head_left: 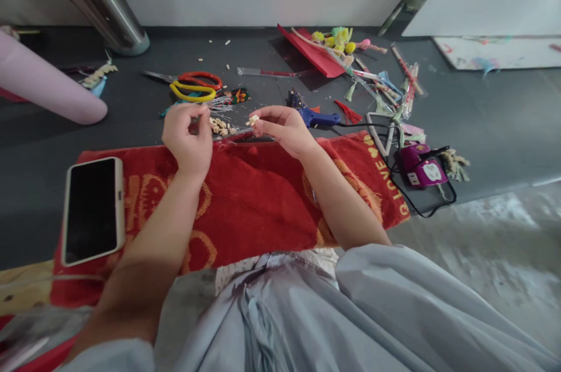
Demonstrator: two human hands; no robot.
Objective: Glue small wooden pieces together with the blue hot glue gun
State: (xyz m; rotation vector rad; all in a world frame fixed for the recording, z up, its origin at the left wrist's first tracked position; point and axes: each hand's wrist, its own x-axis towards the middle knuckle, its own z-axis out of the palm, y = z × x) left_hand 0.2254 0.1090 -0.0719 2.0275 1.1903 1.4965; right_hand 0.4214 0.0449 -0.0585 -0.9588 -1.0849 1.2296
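From my feed I see the right hand (284, 127) raised just above the far edge of the red towel (245, 197), its fingertips pinched on a small pale bead (253, 120). The left hand (188, 132) sits opposite, thumb and forefinger closed together as if on something thin; I cannot tell what, if anything, that grip holds. The bead lies to the right of the left hand, with a short gap between them, and the two grips face each other along a line running left to right. Between and just beyond them, a small heap of beads (220, 125) rests on the dark surface (482, 109), a little nearer the left hand. Farther back lie scissors (195, 87) with red and yellow handles, a blue glue gun (318, 118), a red folded sheet (309, 52) and scattered craft scraps. A phone (93, 209) lies face up on the towel's left end. A pale wall and a metal pole (94, 1) close off the back.
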